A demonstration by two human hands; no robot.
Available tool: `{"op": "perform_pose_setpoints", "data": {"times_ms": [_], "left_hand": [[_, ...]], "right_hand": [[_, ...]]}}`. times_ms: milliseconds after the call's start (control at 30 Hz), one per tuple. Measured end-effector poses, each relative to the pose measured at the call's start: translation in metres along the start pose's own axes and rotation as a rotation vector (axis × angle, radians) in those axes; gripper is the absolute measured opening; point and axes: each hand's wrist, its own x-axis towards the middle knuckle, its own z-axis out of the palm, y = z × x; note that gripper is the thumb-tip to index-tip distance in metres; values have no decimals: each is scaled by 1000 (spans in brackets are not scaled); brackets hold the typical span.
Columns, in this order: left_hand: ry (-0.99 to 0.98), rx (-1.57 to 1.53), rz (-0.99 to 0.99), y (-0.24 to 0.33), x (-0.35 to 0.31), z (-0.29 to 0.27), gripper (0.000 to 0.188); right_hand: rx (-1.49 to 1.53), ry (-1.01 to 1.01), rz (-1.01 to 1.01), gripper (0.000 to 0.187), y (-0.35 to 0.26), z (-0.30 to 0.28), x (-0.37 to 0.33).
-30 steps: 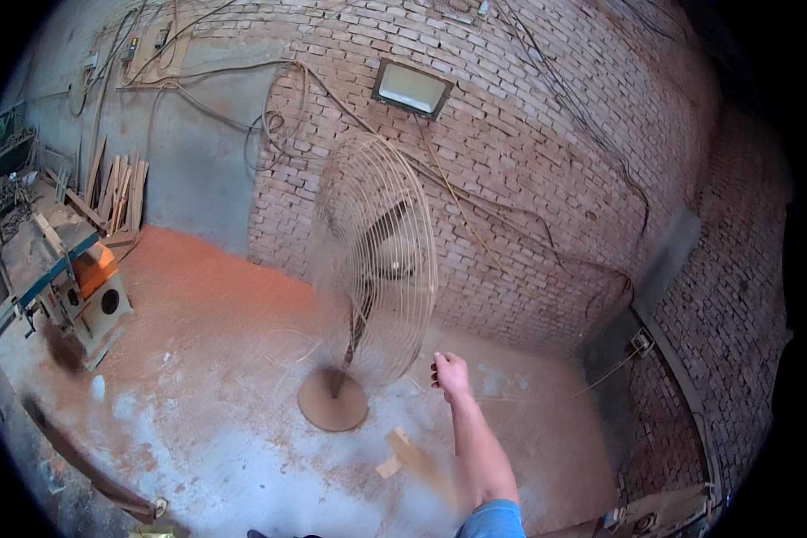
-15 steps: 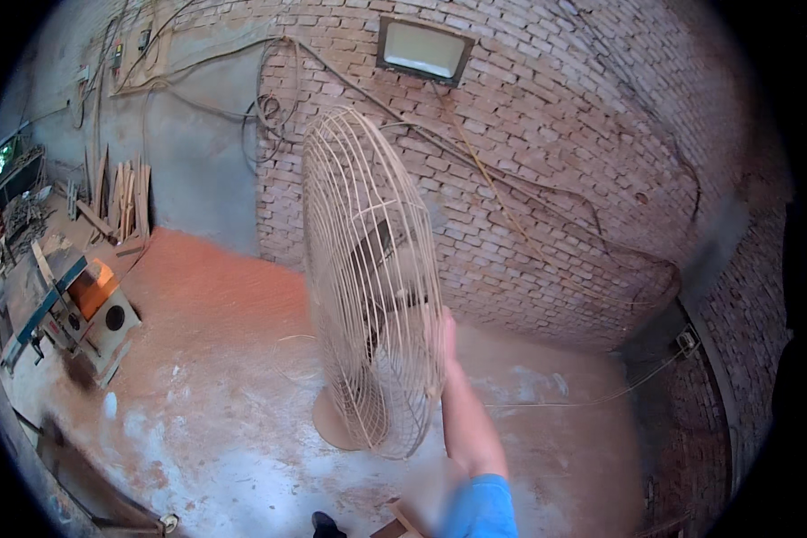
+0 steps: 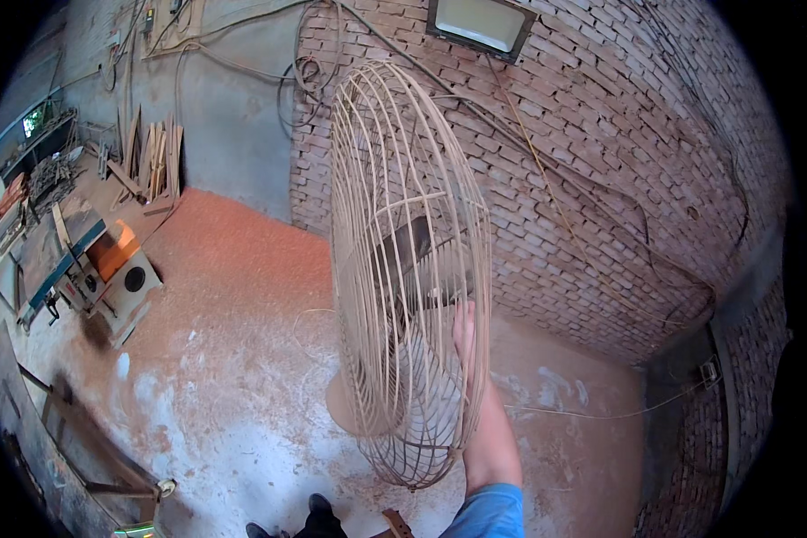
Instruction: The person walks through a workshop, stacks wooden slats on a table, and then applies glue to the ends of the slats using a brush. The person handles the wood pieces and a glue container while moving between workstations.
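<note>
A large pedestal fan (image 3: 412, 193), its wire cage coated in brown dust, stands right in front of me. Dark blades (image 3: 405, 244) show through the cage wires. Behind the cage's right side, my right hand (image 3: 464, 334) reaches up close to the dark middle of the fan. Wires cover its fingers, so whether they grip anything is unclear. A blue sleeve (image 3: 486, 513) covers the upper part of that arm. The round base (image 3: 341, 405) of the fan rests on the dusty floor. My left hand is out of view.
A table saw (image 3: 85, 264) with an orange part stands at the left, with wood strips (image 3: 161, 161) leaning on the wall behind. Reddish sawdust (image 3: 247, 235) covers the floor there. A thin cable (image 3: 614, 416) crosses the floor at right. A brick wall (image 3: 592, 170) rises behind.
The view has shifted, so the fan looks larger and nearer. My right hand stays behind the cage, reaching toward its middle. More of my feet shows at the bottom.
</note>
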Motion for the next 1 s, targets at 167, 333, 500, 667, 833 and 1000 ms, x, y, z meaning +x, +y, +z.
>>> {"op": "perform_pose_setpoints", "data": {"times_ms": [167,333,500,667,833,1000], "left_hand": [[-14,124,118,-22,10,-22,18],[45,21,-54,34,-18,65,41],[11,70,-38,59,-34,91,34],[51,57,-41,65,-62,89,30],[194,93,-107,26,-60,93,26],[428,24,-159,-21,-85,60,21]], "right_hand": [[592,-79,231,51,38,29,12],[546,-363,284,46,90,57,-19],[64,-312,-62,45,111,116,-45],[501,-525,137,54,110,149,-25],[218,-513,114,55,135,143,-52],[126,-600,125,57,134,151,-62]]}}
